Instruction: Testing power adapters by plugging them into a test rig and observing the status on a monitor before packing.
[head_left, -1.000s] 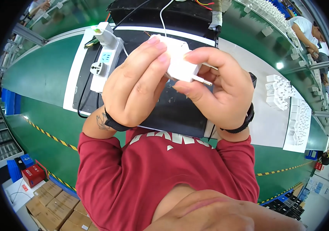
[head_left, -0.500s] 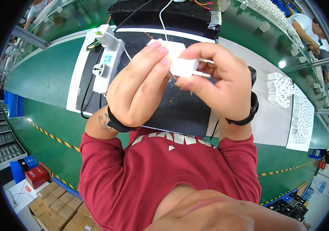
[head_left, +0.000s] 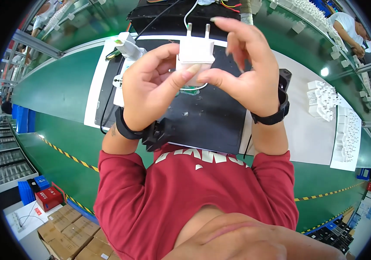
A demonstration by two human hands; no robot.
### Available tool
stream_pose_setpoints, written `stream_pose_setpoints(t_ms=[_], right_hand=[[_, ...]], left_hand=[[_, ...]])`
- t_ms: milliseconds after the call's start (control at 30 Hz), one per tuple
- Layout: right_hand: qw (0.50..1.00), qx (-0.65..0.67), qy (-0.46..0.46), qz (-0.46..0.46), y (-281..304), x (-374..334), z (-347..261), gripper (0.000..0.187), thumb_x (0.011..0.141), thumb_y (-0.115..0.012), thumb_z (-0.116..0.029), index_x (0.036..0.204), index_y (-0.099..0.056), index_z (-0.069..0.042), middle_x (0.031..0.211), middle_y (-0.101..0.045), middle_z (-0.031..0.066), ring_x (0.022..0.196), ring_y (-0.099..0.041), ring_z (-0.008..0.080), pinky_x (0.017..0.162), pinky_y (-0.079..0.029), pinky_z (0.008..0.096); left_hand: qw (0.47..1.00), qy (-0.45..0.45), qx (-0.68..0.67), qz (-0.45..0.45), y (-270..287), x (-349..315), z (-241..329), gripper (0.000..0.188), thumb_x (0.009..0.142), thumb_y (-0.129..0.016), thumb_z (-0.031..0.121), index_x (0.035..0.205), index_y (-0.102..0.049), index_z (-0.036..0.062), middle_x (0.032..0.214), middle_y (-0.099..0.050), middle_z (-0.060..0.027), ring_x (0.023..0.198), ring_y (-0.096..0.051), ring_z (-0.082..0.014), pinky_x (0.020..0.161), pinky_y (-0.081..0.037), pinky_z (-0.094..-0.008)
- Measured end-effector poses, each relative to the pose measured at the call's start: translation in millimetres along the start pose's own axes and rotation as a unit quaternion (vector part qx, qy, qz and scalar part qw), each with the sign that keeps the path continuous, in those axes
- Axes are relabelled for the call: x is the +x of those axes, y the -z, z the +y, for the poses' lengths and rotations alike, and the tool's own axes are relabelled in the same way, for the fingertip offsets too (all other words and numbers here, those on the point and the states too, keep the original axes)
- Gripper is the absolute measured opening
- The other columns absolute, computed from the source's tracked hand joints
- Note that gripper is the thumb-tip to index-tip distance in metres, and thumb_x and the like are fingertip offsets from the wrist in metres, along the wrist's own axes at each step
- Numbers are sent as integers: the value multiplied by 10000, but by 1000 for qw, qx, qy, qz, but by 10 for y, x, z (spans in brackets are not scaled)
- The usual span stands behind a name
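Observation:
A white plug adapter point(head_left: 195, 51) with two round metal pins points its pins away from me above the black mat point(head_left: 209, 125). My left hand point(head_left: 148, 89) is closed around its left side, the thumb laid along the near edge. My right hand point(head_left: 257, 76) has its fingers spread apart, off the adapter; its thumb tip is at the lower right corner, and I cannot tell whether it touches. A white cable point(head_left: 186, 17) runs behind the adapter, and part of a cable loop shows below it.
A white power strip point(head_left: 129, 47) with a plug in it stands left of the mat. At the back is a black box point(head_left: 159, 19) with loose wires. Several white adapters point(head_left: 320, 99) stand in rows on the right. Further off, people sit along a green line.
The adapter has turned so that its pins point away from me instead of to the right. My right fingers have let go of it and spread; my left grip has shifted, thumb now in front.

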State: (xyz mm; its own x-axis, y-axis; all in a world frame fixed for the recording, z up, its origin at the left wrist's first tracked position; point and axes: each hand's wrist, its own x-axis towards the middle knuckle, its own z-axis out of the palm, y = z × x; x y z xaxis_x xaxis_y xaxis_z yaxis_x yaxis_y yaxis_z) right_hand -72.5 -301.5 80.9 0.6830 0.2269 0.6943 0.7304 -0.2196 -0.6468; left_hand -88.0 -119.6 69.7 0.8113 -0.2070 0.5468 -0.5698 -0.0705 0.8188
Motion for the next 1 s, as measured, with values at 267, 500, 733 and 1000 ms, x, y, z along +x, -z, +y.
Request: stream_pose_setpoints(t_ms=[267,500,733,1000], right_hand=[[997,72,7,-14,-75,-114,10,402,717,-716,-74,1083,-565,-3,1071,-579,144,959,-580,198,789,-483,277],[964,258,-62,5,-37,-74,-85,266,699,-658,60,944,-561,24,962,-599,160,939,-592,266,835,-473,364],[975,109,184,-58,83,-41,-38,224,666,-693,29,861,-594,-19,940,-568,175,918,-578,355,800,-471,425],[971,78,222,-49,93,1,-80,305,551,-679,55,832,-646,-57,884,-602,120,848,-603,293,706,-471,341]], left_hand=[[994,25,-105,3,-5,-37,-13,398,787,-639,32,1131,-476,-87,1026,-595,-171,907,-609,-202,781,-517,-308],[955,-213,203,27,6,-120,-97,528,645,-728,3,1118,-500,-50,1020,-609,-144,858,-630,-264,715,-529,-314],[893,-375,249,8,63,-74,-34,427,624,-685,-87,1012,-507,-84,970,-585,-250,900,-610,-357,754,-527,-374],[867,-443,225,-23,139,-37,-41,313,685,-611,-86,978,-509,-129,955,-562,-291,882,-598,-409,718,-536,-398]])
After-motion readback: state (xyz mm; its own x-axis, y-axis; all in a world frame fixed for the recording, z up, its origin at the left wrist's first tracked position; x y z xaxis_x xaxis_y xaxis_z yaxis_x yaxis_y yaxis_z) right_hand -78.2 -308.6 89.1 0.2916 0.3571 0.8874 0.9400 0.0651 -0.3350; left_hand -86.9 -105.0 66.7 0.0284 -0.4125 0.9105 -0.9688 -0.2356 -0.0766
